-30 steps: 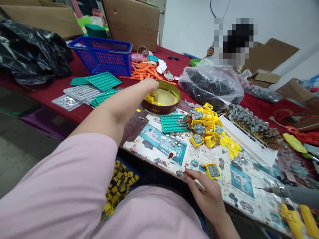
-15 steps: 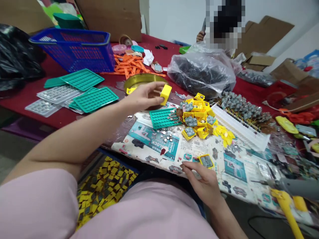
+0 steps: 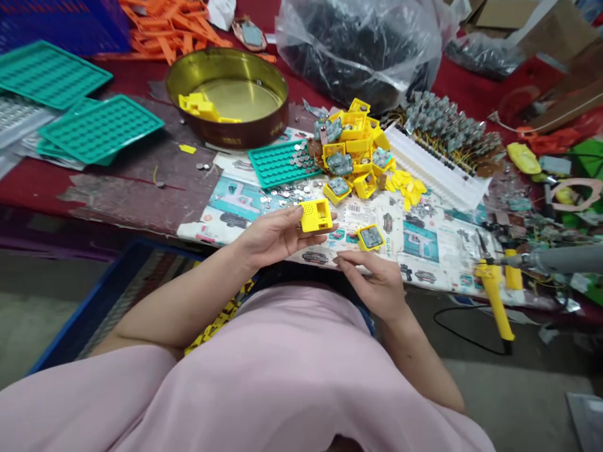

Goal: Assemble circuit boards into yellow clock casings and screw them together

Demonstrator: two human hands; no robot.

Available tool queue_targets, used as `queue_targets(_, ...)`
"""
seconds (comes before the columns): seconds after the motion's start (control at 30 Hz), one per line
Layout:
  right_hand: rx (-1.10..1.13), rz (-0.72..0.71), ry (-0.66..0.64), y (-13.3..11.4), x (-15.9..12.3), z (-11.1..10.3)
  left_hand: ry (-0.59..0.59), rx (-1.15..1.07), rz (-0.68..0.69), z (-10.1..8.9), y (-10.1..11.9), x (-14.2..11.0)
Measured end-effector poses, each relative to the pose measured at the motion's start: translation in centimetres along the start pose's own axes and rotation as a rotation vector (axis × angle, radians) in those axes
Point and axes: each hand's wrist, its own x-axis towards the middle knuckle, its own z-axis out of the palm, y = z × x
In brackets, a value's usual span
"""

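Note:
My left hand (image 3: 271,237) holds a small yellow plastic casing (image 3: 316,215) at the table's near edge, its fingers curled round it. My right hand (image 3: 372,282) rests just to the right, fingertips pinching the printed paper's edge below a yellow casing with a grey circuit board (image 3: 370,237). A pile of similar yellow casings (image 3: 355,150) lies beyond, next to a green tray (image 3: 281,163) with small round metal discs. A round brass tin (image 3: 230,97) holds more yellow casings.
Green moulded trays (image 3: 97,125) lie at the left, orange plastic strips (image 3: 164,28) and a clear bag of dark parts (image 3: 358,44) at the back. A yellow-handled tool (image 3: 494,295) lies at the right. A blue bin of yellow parts (image 3: 221,317) sits under the table.
My left hand took a yellow casing from the brass tin and brought it back to the near table edge. My view tilted down. My right hand stayed put.

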Motion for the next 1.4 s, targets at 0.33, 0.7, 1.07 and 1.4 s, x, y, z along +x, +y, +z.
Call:
queue_targets(0.33,0.075,0.196,0.04,0.0,-0.7,-0.1,-0.01,0.483,0.162,0.0,-2.0,-0.3)
queue_targets(0.7,0.612,0.508,-0.051,1.0,-0.4,1.8,-0.102,1.758,1.204,-0.6,-4.2,-0.3)
queue_targets(1.07,0.48,0.499,0.042,0.6,-0.7,2.4,-0.103,1.662,1.135,-1.4,-4.7,-0.5)
queue_targets(1.4,0.182,0.304,0.048,0.8,-1.1,2.1,-0.011,1.337,0.73,-0.7,-3.2,-1.6)
